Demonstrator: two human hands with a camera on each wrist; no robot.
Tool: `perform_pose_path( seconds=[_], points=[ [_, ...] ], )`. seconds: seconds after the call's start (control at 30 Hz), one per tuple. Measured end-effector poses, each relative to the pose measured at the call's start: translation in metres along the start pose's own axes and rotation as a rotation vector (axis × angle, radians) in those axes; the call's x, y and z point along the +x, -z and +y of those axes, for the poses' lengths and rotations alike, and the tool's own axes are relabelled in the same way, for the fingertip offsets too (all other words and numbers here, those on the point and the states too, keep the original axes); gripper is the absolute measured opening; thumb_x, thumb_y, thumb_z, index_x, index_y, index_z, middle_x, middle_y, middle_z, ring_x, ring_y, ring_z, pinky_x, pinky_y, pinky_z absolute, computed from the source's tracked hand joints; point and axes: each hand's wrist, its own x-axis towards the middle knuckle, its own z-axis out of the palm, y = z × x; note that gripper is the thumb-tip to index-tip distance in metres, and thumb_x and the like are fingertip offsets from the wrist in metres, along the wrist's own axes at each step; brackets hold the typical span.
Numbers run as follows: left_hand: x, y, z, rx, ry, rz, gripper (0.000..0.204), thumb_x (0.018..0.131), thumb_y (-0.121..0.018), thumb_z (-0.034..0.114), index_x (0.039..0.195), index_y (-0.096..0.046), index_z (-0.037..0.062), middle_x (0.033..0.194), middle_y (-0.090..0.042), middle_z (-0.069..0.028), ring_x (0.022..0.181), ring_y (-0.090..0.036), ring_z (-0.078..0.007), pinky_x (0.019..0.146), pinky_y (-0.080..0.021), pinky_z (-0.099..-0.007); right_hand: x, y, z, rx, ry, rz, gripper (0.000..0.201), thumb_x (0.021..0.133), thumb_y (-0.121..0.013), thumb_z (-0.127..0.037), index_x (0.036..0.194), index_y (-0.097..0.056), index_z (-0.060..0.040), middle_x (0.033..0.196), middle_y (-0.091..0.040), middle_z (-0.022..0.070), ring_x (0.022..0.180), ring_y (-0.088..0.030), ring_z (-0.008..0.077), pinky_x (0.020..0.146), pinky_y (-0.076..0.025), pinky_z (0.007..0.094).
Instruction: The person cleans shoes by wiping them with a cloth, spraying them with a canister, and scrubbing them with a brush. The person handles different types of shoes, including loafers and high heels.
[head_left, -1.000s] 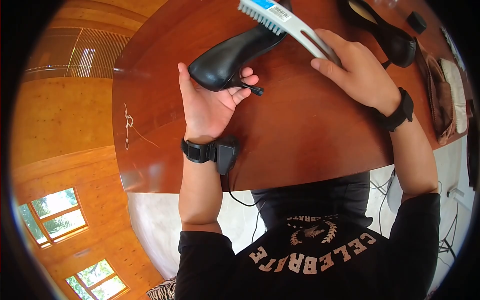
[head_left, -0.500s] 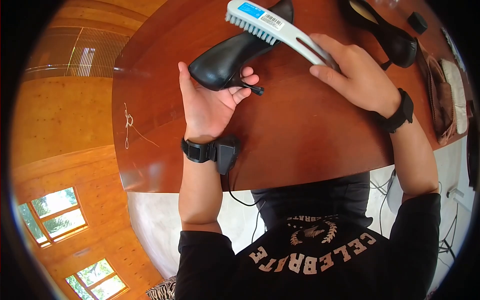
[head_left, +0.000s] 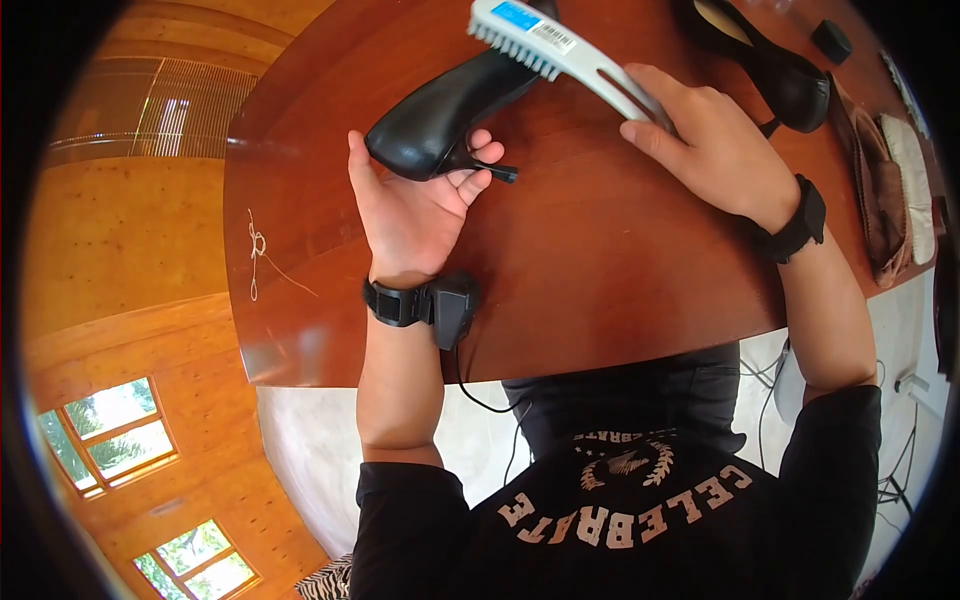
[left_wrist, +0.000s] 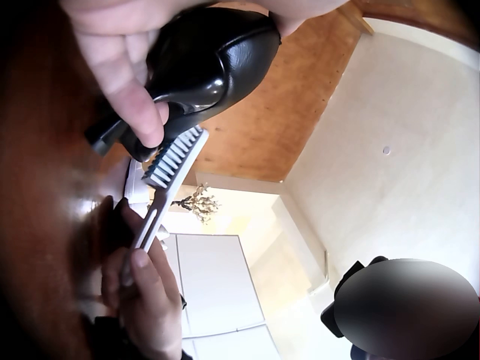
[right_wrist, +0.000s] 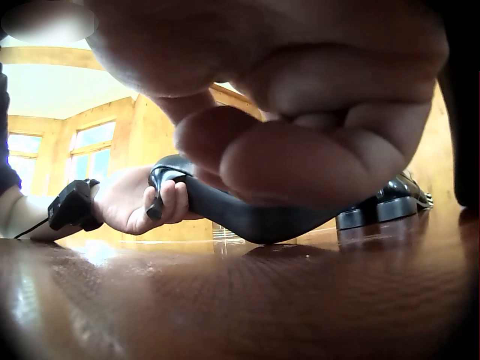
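A black high-heeled shoe slants across the head view, its toe end pointing up and away. My left hand holds it from below at the heel end, thumb on one side and fingers curled by the thin heel. In my right hand is the handle of a pale grey scrub brush with a blue label. Its bristles face the shoe's front part, overlapping it in the head view. The right wrist view has the shoe's toe down at the tabletop, with the heel end raised.
A second black heeled shoe lies at the upper right of the brown table, near a small black block. Brown and cream cloth items sit along the right edge. A thin knotted string lies on the left.
The brush went left along the shoe, then came partway back to the right. My left hand and the shoe's heel end have shifted slightly left.
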Motion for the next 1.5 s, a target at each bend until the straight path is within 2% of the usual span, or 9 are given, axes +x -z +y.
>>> perform_pose_path(
  seconds=[0.13,0.23,0.33,0.43,0.53,0.77,1.0,1.33,1.5],
  points=[
    [0.000,0.003,0.002,0.002,-0.018,0.018,0.084,0.100,-0.034,0.070,0.143,-0.049,-0.0007,0.126,-0.063,-0.0265,0.114,-0.064,-0.0405,0.089,-0.058,-0.0428,0.004,0.002,0.002,-0.021,-0.085,-0.002,0.036,0.096,-0.063,-0.027,0.121,-0.059,-0.0018,0.082,-0.067,0.0236,0.080,-0.065,0.0444,0.072,-0.051,0.0495],
    [0.000,0.005,0.002,0.002,-0.022,0.004,0.084,0.099,-0.035,0.071,0.143,-0.049,0.0001,0.126,-0.063,-0.0260,0.115,-0.064,-0.0401,0.090,-0.058,-0.0425,0.001,0.002,-0.001,0.024,0.072,-0.034,0.036,0.096,-0.063,-0.027,0.121,-0.059,-0.0019,0.081,-0.067,0.0235,0.080,-0.065,0.0442,0.071,-0.050,0.0497],
    [0.000,0.006,0.003,-0.005,-0.020,-0.004,0.084,0.099,-0.035,0.071,0.143,-0.049,0.0006,0.126,-0.063,-0.0256,0.115,-0.064,-0.0396,0.090,-0.057,-0.0424,0.000,0.001,-0.004,0.061,0.084,-0.076,0.036,0.095,-0.063,-0.027,0.121,-0.059,-0.0020,0.081,-0.067,0.0233,0.080,-0.065,0.0441,0.071,-0.050,0.0500],
    [0.000,0.005,0.003,0.001,-0.021,0.008,0.083,0.100,-0.034,0.071,0.143,-0.049,0.0009,0.126,-0.063,-0.0252,0.115,-0.064,-0.0390,0.091,-0.057,-0.0424,0.001,0.000,0.001,-0.016,-0.006,0.016,0.037,0.095,-0.064,-0.027,0.121,-0.059,-0.0016,0.082,-0.067,0.0231,0.081,-0.065,0.0437,0.072,-0.050,0.0496],
    [0.000,0.005,0.003,0.014,-0.021,0.008,0.083,0.100,-0.033,0.071,0.143,-0.049,0.0012,0.125,-0.063,-0.0247,0.114,-0.064,-0.0385,0.091,-0.057,-0.0422,0.004,0.000,0.008,-0.021,-0.069,0.016,0.038,0.094,-0.064,-0.026,0.123,-0.059,-0.0018,0.083,-0.067,0.0235,0.081,-0.065,0.0435,0.072,-0.051,0.0492],
    [0.000,0.005,0.004,0.027,-0.004,0.003,0.085,0.099,-0.031,0.073,0.142,-0.051,0.0022,0.123,-0.064,-0.0239,0.110,-0.066,-0.0367,0.086,-0.056,-0.0399,0.000,0.001,-0.003,0.095,0.139,-0.086,0.037,0.094,-0.065,-0.026,0.122,-0.060,-0.0022,0.083,-0.067,0.0238,0.080,-0.065,0.0440,0.072,-0.051,0.0490],
    [0.000,0.002,0.003,0.064,-0.026,0.042,0.084,0.099,-0.032,0.073,0.140,-0.053,0.0027,0.121,-0.066,-0.0229,0.106,-0.067,-0.0354,0.084,-0.057,-0.0386,0.004,-0.001,0.009,-0.024,-0.097,0.070,0.033,0.095,-0.063,-0.030,0.112,-0.060,-0.0008,0.080,-0.066,0.0233,0.078,-0.065,0.0441,0.070,-0.050,0.0497],
    [-0.001,-0.001,0.002,0.095,-0.041,0.072,0.085,0.099,-0.031,0.074,0.139,-0.053,0.0030,0.118,-0.066,-0.0216,0.101,-0.067,-0.0331,0.081,-0.055,-0.0373,0.002,0.002,-0.002,0.078,0.119,-0.059,0.037,0.094,-0.065,-0.028,0.120,-0.061,-0.0020,0.081,-0.066,0.0231,0.078,-0.065,0.0435,0.070,-0.050,0.0483],
    [-0.001,-0.002,0.001,0.111,-0.048,0.076,0.084,0.099,-0.031,0.074,0.139,-0.053,0.0031,0.117,-0.066,-0.0218,0.099,-0.067,-0.0322,0.079,-0.055,-0.0370,0.004,0.000,0.006,0.007,-0.047,0.076,0.032,0.094,-0.064,-0.028,0.111,-0.060,-0.0005,0.079,-0.065,0.0232,0.077,-0.065,0.0424,0.069,-0.049,0.0489]
  ],
)
